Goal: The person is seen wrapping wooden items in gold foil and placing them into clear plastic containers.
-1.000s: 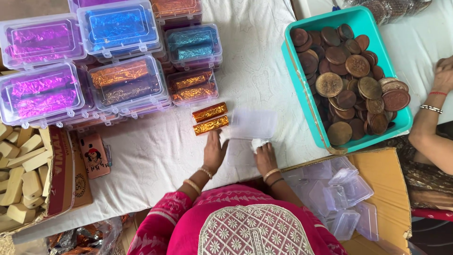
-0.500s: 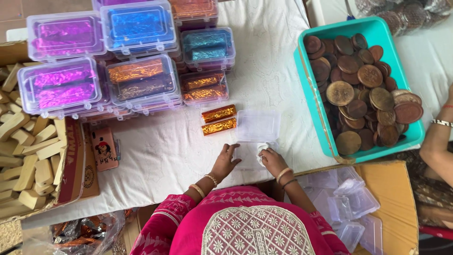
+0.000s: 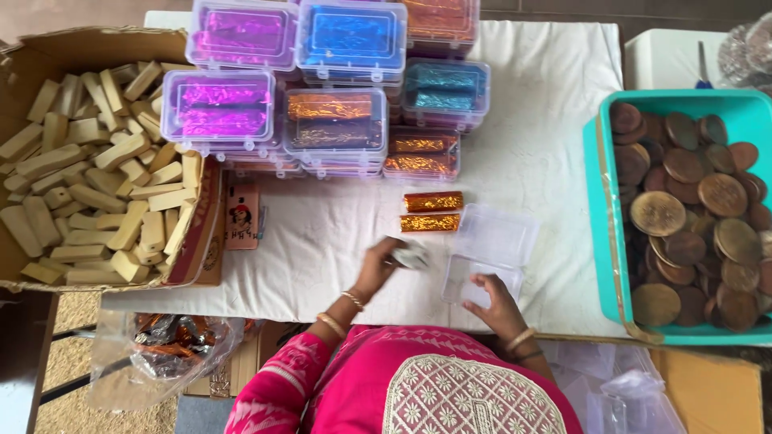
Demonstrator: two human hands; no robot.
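From the head camera we look down on a surface [image 3: 523, 104] covered in white cloth. Our left hand [image 3: 378, 269] has its fingers [image 3: 392, 251] curled around a small crumpled white wad [image 3: 412, 255], which sits in the grip just above the cloth near the middle of the near edge. Our right hand [image 3: 492, 301] lies flat with fingers spread, pressing on the near half of one open clear plastic box [image 3: 490, 253]; nothing is clasped in it. Just beyond the wad and touching the box's left rim lie two orange foil-wrapped bars [image 3: 432, 211], one above the other. Farther back stands a stack of lidded clear boxes [image 3: 330, 88] holding foil bars: we count two purple, two blue or teal and at least three orange on top, with more beneath that we cannot count. To the left an open cardboard carton [image 3: 48, 48] is heaped with pale wooden blocks [image 3: 96, 185], too many to count. Beside its corner lies one small printed card [image 3: 241, 217]. To the right a teal plastic tub [image 3: 607, 233] holds a pile of brown round discs [image 3: 691, 217], well over twenty. Below the surface's edge a clear bag [image 3: 173, 345] holds orange foil scraps.
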